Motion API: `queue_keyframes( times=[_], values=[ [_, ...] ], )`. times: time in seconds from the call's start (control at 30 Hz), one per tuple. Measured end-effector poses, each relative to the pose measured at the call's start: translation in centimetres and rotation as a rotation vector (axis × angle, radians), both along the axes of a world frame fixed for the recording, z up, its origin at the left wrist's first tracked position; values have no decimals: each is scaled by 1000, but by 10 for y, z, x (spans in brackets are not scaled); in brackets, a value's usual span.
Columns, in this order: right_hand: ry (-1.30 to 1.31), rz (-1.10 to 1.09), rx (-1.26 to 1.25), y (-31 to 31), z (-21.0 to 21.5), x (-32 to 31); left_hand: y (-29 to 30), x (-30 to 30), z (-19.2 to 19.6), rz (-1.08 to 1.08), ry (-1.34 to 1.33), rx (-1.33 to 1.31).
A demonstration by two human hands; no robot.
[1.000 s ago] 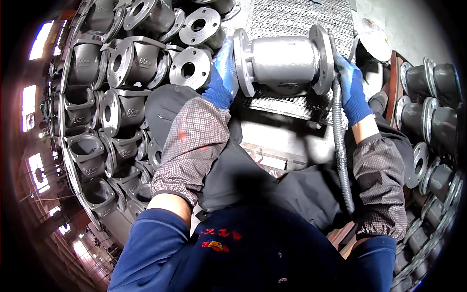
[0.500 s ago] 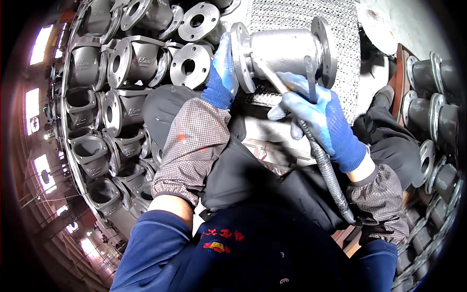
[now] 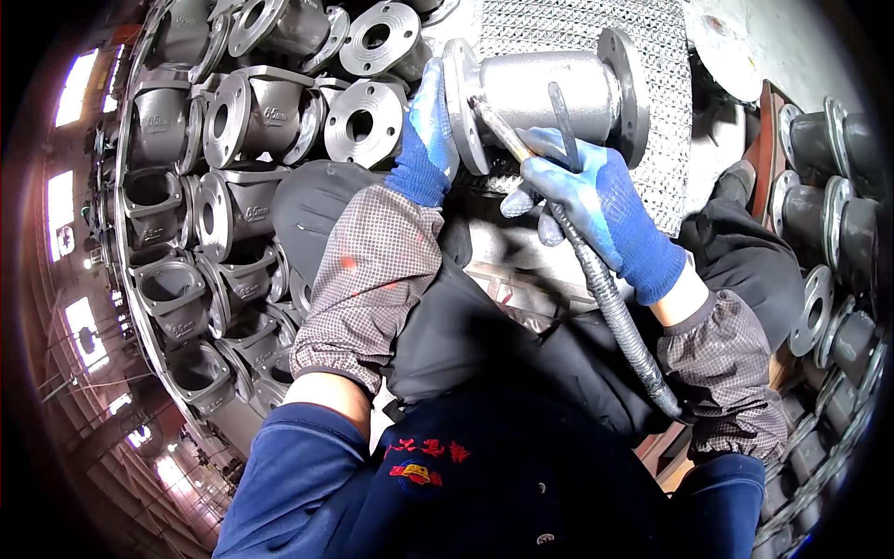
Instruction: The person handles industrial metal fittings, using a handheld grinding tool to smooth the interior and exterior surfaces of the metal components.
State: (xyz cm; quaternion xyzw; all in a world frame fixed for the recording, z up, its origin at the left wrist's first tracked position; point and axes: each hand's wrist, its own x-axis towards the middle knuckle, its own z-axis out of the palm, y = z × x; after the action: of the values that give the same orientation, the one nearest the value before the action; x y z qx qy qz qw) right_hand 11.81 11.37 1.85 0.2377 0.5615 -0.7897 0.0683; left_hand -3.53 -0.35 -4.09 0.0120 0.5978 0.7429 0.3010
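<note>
The left hand (image 3: 426,140), in a blue glove, lies against the outer face of the left flange (image 3: 459,116) of a grey metal casting (image 3: 540,88), its fingers pointing away from the body; whether they grip the rim or only press on it, I cannot tell. The right hand (image 3: 596,196), gloved alike, is closed around a slim tool (image 3: 503,130), with some fingers loosely extended below it. The tool's tip is at the inner side of the left flange, though contact cannot be made out. A dark bar (image 3: 562,121) sticks up past the right hand, overlapping the casting in view, and a ribbed grey hose (image 3: 615,317) runs from the grip down across the right thigh. The casting lies sideways between the knees, its right flange (image 3: 629,98) well away from the tool tip, at the near part of a silvery, bumpy worktop (image 3: 587,23). Checked sleeve covers (image 3: 372,261) wrap both forearms, above dark trousers (image 3: 456,345). To the left, similar flanged castings (image 3: 270,112) are packed in rows; on the right, beyond a reddish-brown rail (image 3: 764,140), stand more dark castings (image 3: 810,210). A pale round disc (image 3: 726,61) sits near the worktop's right edge, and bright windows (image 3: 76,88) show at far left.
</note>
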Motion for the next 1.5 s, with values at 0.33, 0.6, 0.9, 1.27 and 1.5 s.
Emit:
queue_keyframes(
  times=[0.33, 0.6, 0.9, 1.27, 1.5],
  values=[
    [10, 34, 22, 0, -6, 3, -8, -5, -22, -79, 233, -35],
    [-2, -4, 49, -11, 5, 6, -10, -4, -26, -125, 371, -81],
    [64, -56, -54, -3, 10, 4, -9, 6, -7, -132, 258, -92],
    [3, 194, 143, 19, 14, -27, -21, -8, -51, -200, 558, -60],
    [11, 136, 125, 25, 14, -25, -21, 0, -23, -208, 336, -127]
  ],
)
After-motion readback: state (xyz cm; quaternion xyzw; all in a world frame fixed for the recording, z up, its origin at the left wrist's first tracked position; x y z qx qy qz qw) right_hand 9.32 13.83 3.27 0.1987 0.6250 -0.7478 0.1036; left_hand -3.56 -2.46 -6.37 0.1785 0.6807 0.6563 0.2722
